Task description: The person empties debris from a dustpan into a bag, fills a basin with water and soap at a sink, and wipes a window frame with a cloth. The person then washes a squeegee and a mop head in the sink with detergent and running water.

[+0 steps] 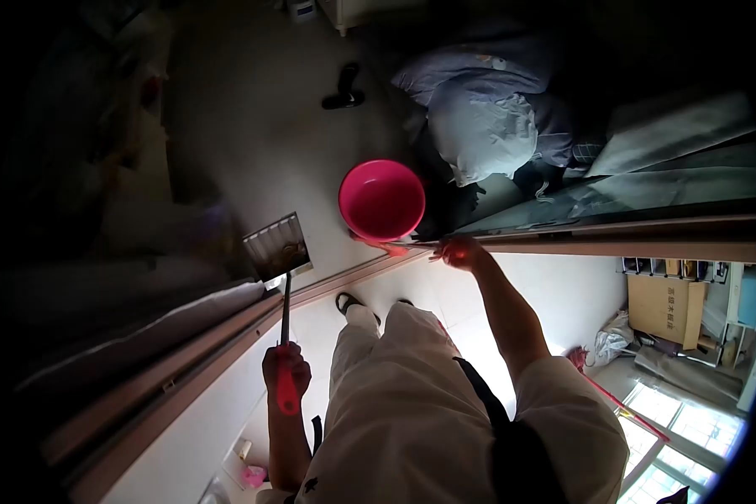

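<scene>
My left hand [286, 375] is closed around the red handle of a dustpan [277, 249], whose square, ribbed pan reaches forward over the door threshold. A dark shaft joins pan and handle. My right hand [459, 251] is closed on a thin rod [420, 245] that points left and has a red end just below the pink basin [382, 200]. The kind of tool is not clear at this distance. The basin stands on the floor past the threshold, its inside in shade.
A door track [336, 281] crosses the floor before my feet. A black slipper [344, 99] lies farther into the dim room. A white bag [483, 139] rests on dark cloth at the right. Behind me are a cardboard box [668, 307] and a red pole [626, 407].
</scene>
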`<action>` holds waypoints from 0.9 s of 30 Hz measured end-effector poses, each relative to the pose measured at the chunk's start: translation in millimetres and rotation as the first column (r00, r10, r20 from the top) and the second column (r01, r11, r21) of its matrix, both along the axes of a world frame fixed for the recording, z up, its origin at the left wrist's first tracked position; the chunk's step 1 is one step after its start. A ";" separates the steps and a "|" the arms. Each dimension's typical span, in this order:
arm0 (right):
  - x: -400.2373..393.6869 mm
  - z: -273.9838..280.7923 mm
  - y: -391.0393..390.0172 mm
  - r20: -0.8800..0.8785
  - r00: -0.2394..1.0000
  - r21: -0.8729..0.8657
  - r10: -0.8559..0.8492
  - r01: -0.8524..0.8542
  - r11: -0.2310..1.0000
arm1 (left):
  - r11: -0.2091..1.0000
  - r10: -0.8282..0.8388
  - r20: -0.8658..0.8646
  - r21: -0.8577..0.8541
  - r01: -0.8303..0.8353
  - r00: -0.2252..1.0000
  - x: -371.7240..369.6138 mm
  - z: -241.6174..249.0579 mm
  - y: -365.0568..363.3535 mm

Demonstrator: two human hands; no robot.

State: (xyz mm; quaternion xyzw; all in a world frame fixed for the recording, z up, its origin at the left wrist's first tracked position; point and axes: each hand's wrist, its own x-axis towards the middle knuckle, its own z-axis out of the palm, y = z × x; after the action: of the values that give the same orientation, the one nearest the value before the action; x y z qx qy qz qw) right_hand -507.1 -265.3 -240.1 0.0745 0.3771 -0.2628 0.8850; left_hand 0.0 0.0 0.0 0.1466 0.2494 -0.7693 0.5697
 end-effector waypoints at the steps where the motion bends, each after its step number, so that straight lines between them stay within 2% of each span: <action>1: -21.9 30.9 -4.2 -0.070 0.995 -0.076 -0.073 0.067 0.995 | 0.999 0.001 -0.036 0.034 0.000 0.999 -8.5 -6.8 2.0; 2: -29.7 71.4 -10.6 -0.080 0.987 -0.230 -0.139 0.117 0.966 | 0.998 0.002 -0.067 0.065 0.002 0.998 -14.7 -12.7 3.9; 3: 49.0 -1.5 -106.5 0.108 0.968 0.084 -0.227 0.218 0.972 | 0.999 -0.018 0.073 -0.027 0.020 0.997 62.8 -0.1 -58.6; 5: 25.4 5.4 -130.0 -0.136 0.881 -0.156 -0.454 0.433 0.888 | 0.996 -0.046 0.033 -0.079 0.048 0.998 54.7 -11.1 -64.5; 6: -3.1 24.5 -105.6 -0.237 0.877 -0.104 -0.417 0.404 0.909 | 0.997 -0.017 0.045 0.073 0.013 0.999 33.6 -0.6 -42.6; 7: -18.0 53.0 -130.0 -0.284 0.868 -0.124 -0.406 0.387 0.914 | 0.999 -0.042 -0.070 0.009 0.042 0.997 31.2 -16.5 -49.9; 8: -17.4 76.5 -149.4 -0.316 0.861 -0.133 -0.398 0.375 0.917 | 0.998 -0.054 -0.028 -0.045 0.053 0.998 35.1 -23.2 -52.4; 9: -9.7 87.2 -159.8 -0.439 0.774 -0.131 -0.456 0.447 0.885 | 0.998 -0.011 -0.130 0.055 0.018 0.991 38.5 -21.0 -46.1; 10: -6.3 91.8 -173.7 -0.485 0.729 -0.121 -0.483 0.492 0.862 | 0.998 -0.018 -0.031 0.066 0.020 0.999 43.1 -35.2 -39.6; 11: -2.6 97.0 -187.6 -0.531 0.679 -0.115 -0.506 0.534 0.837 | 0.999 -0.027 0.096 -0.028 0.030 0.995 40.7 -31.1 -38.2; 12: 1.2 100.4 -199.3 -0.550 0.667 -0.094 -0.503 0.549 0.831 | 0.999 -0.024 0.244 -0.016 0.029 0.969 42.7 -38.3 -39.1; 13: 0.7 108.1 -214.8 -0.500 0.693 -0.072 -0.519 0.564 0.822 | 0.999 -0.032 0.389 0.006 0.032 0.921 33.2 -22.2 -56.7; 14: -36.2 9.7 -238.2 -0.471 0.686 -0.126 -0.554 0.570 0.812 | 0.993 0.025 0.139 0.108 -0.040 0.990 24.8 1.3 -66.9; 15: -20.9 39.8 -245.8 -0.593 0.607 -0.070 -0.529 0.615 0.785 | 0.985 0.080 0.111 0.145 -0.096 0.991 15.4 17.4 -77.3; 17: -12.3 71.8 -256.4 -0.505 0.626 -0.057 -0.594 0.663 0.747 | 0.983 0.065 0.326 0.143 -0.117 0.943 0.9 35.7 -90.6; 19: -15.2 78.9 -285.3 -0.597 0.466 0.034 -0.653 0.828 0.560 | 0.976 0.061 0.377 0.170 -0.134 0.924 -2.0 38.4 -99.3; 20: -17.9 81.6 -286.5 -0.724 0.411 -0.122 -0.554 0.714 0.690 | 0.973 0.055 0.402 0.183 -0.139 0.914 -0.6 38.6 -106.4; 23: -16.5 74.8 -284.5 -0.846 0.194 -0.259 -0.496 0.664 0.701 | 0.972 0.036 0.406 0.197 -0.126 0.913 -1.9 49.7 -122.8; 25: -2.7 78.0 -267.6 -0.917 0.233 -0.173 -0.323 0.498 0.850 | 0.976 0.061 0.353 0.175 -0.130 0.934 5.4 51.6 -139.4; 27: 7.6 17.9 -249.8 -0.885 0.280 -0.238 -0.372 0.415 0.878 | 0.977 0.126 0.268 0.133 -0.166 0.955 15.2 54.8 -159.1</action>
State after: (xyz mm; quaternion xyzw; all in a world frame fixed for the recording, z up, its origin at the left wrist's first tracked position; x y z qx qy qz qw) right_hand -499.4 -515.1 -222.2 0.0261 0.7728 -0.4612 0.4352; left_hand 15.2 -159.1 54.8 0.2702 0.2420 -0.6777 0.6397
